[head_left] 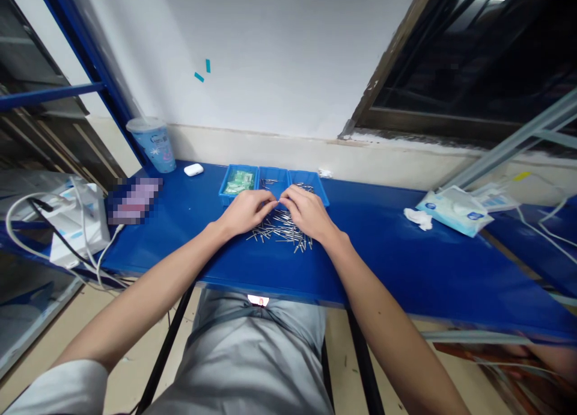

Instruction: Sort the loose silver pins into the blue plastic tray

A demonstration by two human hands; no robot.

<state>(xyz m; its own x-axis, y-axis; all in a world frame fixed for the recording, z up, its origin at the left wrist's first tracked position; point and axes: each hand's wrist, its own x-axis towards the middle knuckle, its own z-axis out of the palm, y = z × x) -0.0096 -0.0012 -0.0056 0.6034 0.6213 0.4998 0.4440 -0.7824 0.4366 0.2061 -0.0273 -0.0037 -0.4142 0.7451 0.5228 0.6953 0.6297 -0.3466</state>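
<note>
My table [383, 246] is deep blue, trays [288, 174] same blue. Pins [279, 230] silver-grey; green bits [238, 181] in left tray. Earbud case [193, 169] white, cup [153, 143] pale blue w/ pink print, tissue pack [455, 210] white w/ blue marks. Teal tape strips [202, 71] on white wall [288, 54].

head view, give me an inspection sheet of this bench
surface: blue bench, glossy
job's things: loose pile of pins under the hands; blue tray behind it, with green parts in the left compartment and a few pins in the other two
clutter: cup, white case, tissue pack, crumpled tissue
hands: left hand and right hand on the pins, fingertips meeting; grip hidden
cables: white cables at the bench's left end
surroundings: white wall, dark window at right
</note>
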